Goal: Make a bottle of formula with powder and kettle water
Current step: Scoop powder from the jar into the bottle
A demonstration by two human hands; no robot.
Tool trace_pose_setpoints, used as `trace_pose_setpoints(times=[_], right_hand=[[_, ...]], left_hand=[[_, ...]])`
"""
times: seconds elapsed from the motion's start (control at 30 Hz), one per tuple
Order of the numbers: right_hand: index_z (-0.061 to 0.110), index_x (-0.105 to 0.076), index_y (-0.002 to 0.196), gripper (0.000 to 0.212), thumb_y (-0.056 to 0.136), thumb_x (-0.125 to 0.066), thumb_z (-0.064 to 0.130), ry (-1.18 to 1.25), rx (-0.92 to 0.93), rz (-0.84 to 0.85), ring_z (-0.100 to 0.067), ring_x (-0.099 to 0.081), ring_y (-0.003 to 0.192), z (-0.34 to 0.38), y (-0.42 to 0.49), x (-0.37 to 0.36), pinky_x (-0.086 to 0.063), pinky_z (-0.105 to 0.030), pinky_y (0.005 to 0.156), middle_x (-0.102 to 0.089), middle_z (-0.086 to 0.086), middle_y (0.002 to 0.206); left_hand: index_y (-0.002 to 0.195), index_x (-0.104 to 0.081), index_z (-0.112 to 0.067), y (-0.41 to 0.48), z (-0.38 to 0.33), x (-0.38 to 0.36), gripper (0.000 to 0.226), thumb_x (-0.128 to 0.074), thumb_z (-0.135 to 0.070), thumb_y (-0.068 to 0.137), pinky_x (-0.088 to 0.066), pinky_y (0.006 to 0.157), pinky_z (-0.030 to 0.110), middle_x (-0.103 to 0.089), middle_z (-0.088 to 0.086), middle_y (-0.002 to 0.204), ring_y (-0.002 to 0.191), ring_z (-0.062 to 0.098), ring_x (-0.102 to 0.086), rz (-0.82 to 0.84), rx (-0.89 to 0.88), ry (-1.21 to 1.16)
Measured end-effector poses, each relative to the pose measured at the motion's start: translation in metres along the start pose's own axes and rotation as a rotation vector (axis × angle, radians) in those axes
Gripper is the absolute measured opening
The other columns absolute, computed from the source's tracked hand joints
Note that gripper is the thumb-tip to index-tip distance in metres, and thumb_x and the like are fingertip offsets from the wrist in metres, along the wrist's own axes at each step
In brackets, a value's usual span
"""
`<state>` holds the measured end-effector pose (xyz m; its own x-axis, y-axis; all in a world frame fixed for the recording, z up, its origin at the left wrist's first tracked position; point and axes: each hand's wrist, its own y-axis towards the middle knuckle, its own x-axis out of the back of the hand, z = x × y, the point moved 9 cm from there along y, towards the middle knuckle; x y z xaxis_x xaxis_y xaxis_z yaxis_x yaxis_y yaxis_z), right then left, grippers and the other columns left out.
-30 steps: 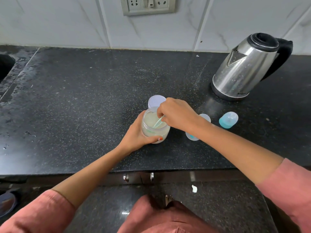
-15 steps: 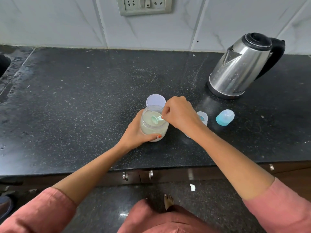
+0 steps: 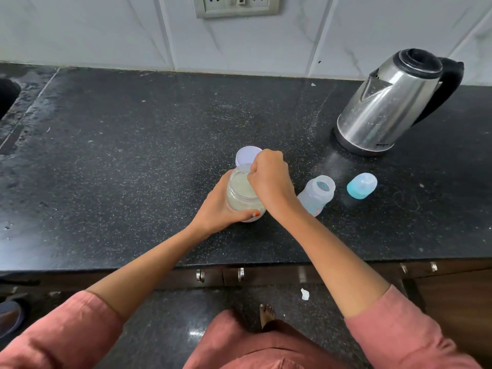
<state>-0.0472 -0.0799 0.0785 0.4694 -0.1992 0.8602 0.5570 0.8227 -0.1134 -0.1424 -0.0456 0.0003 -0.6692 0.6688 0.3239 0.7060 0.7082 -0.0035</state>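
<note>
Black speckled stone makes up the countertop point(image 3: 133, 155), backed by white marble-look wall tiles. Near its front edge, about the middle, stands the powder jar point(image 3: 241, 193), clear plastic, open, filled most of the way with pale formula powder. The left hand point(image 3: 222, 206) wraps around the jar's near and left side, fingers curled closed on it, the thumb with an orange-painted nail pressed on the near wall. The right hand point(image 3: 269, 179) sits over the jar's mouth and right rim, closed into a loose fist with the fingertips pinched together over the powder; whatever it pinches is hidden by the fingers, so I cannot tell what it grips. Just behind the jar, touching or nearly touching it, lies the jar lid point(image 3: 246, 157), pale lilac, flat on the stone. Right of the jar, just beside the right wrist, stands the baby bottle point(image 3: 316, 193), clear, uncapped, its open mouth up. Farther right, apart from the bottle, lies the bottle cap point(image 3: 361, 185), translucent blue, on its side. At the far right stands a stainless steel kettle point(image 3: 388, 107) with a black handle, lid closed.
</note>
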Motion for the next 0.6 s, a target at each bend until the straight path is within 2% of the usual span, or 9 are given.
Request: trace_pose_setpoints(times=[0.1, 0.17, 0.2, 0.23, 0.3, 0.43, 0.6], right_hand=[[0.011, -0.027, 0.048, 0.042, 0.082, -0.043, -0.006, 0.070, 0.008, -0.017, -0.014, -0.021, 0.045, -0.002, 0.000, 0.002, -0.031, -0.027, 0.047, -0.023, -0.002, 0.051], [-0.002, -0.043, 0.048, 0.033, 0.080, -0.044, -0.007, 0.115, 0.020, -0.045, -0.025, -0.036, 0.047, -0.004, 0.000, 0.003, -0.042, -0.036, 0.051, -0.041, -0.016, 0.050], [-0.010, -0.053, 0.056, 0.027, 0.081, -0.044, -0.007, 0.135, 0.029, -0.052, -0.032, -0.050, 0.053, -0.004, 0.000, 0.003, -0.048, -0.041, 0.055, -0.054, -0.025, 0.059], [-0.014, -0.059, 0.065, 0.023, 0.081, -0.044, -0.006, 0.156, 0.042, -0.059, -0.028, -0.057, 0.059, -0.004, 0.000, 0.002, -0.050, -0.044, 0.061, -0.062, -0.030, 0.071], [-0.015, -0.062, 0.074, 0.022, 0.082, -0.045, -0.004, 0.178, 0.077, -0.074, -0.029, -0.062, 0.066, -0.003, 0.000, 0.000, -0.052, -0.045, 0.067, -0.065, -0.030, 0.082], [-0.013, -0.065, 0.081, 0.022, 0.084, -0.047, 0.000, 0.155, 0.169, -0.034, -0.039, -0.063, 0.081, 0.001, 0.004, -0.006, -0.051, -0.047, 0.075, -0.067, -0.029, 0.087], [-0.014, -0.064, 0.080, 0.016, 0.080, -0.051, -0.005, 0.104, 0.306, 0.066, -0.041, -0.061, 0.082, 0.009, 0.003, -0.008, -0.050, -0.047, 0.075, -0.066, -0.029, 0.085]], left_hand=[[0.114, -0.034, -0.063, 0.000, -0.001, 0.001, 0.081, -0.082, -0.038, 0.055, -0.034, 0.083, -0.001, -0.049, -0.035, 0.118, 0.111, -0.014, -0.045, -0.005, -0.012, -0.007], [0.114, -0.035, -0.063, -0.001, -0.002, 0.001, 0.080, -0.083, -0.037, 0.055, -0.034, 0.082, -0.001, -0.049, -0.038, 0.116, 0.110, -0.014, -0.046, -0.006, -0.020, -0.012], [0.114, -0.036, -0.063, -0.001, -0.003, 0.001, 0.079, -0.083, -0.036, 0.056, -0.034, 0.082, -0.001, -0.049, -0.038, 0.115, 0.110, -0.014, -0.046, -0.005, -0.021, -0.016], [0.114, -0.036, -0.062, -0.001, -0.003, 0.001, 0.079, -0.083, -0.034, 0.056, -0.034, 0.082, -0.001, -0.050, -0.038, 0.115, 0.109, -0.015, -0.047, -0.005, -0.021, -0.018], [0.114, -0.036, -0.060, -0.001, -0.002, 0.001, 0.079, -0.083, -0.033, 0.057, -0.034, 0.081, -0.001, -0.050, -0.036, 0.114, 0.108, -0.015, -0.047, -0.005, -0.019, -0.023], [0.115, -0.036, -0.058, -0.001, -0.003, 0.001, 0.078, -0.082, -0.036, 0.055, -0.036, 0.081, 0.000, -0.051, -0.034, 0.114, 0.108, -0.014, -0.048, -0.003, -0.017, -0.039], [0.113, -0.035, -0.062, -0.002, -0.003, 0.000, 0.078, -0.080, -0.042, 0.053, -0.035, 0.082, 0.000, -0.050, -0.035, 0.114, 0.108, -0.014, -0.048, -0.002, -0.016, -0.034]])
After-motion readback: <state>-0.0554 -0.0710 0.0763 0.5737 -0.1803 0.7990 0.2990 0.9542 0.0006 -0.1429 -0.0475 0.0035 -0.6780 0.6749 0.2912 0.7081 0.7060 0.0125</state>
